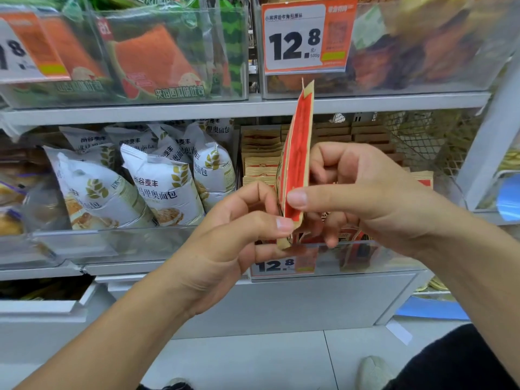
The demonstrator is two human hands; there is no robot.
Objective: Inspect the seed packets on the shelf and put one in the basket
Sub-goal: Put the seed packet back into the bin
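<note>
Two hands hold one red-and-tan seed packet point(295, 164) edge-on to the camera, upright in front of the shelf. The left hand point(233, 237) pinches its lower corner between thumb and curled forefinger; the right hand point(363, 192) pinches the packet just above, thumb pressed on the near face and fingers curled behind it. To inspect it well, I judge the packet should be turned flat toward the eyes, one pinch loosened so the other hand can rotate it without creasing the paper. Behind the fingers, a clear shelf bin point(351, 254) holds rows of matching tan packets point(261, 153) stacked upright, with a 12.8 price label point(281, 264) on its front below the left thumb. Left of the fingers, another clear bin point(112, 243) holds white bread bags point(166, 187) printed with wheat ears. Above the fingers, upper bins hold watermelon-patterned toast packs point(157, 60) and dark pastries point(416, 52), too blurred to name. No basket shows.
</note>
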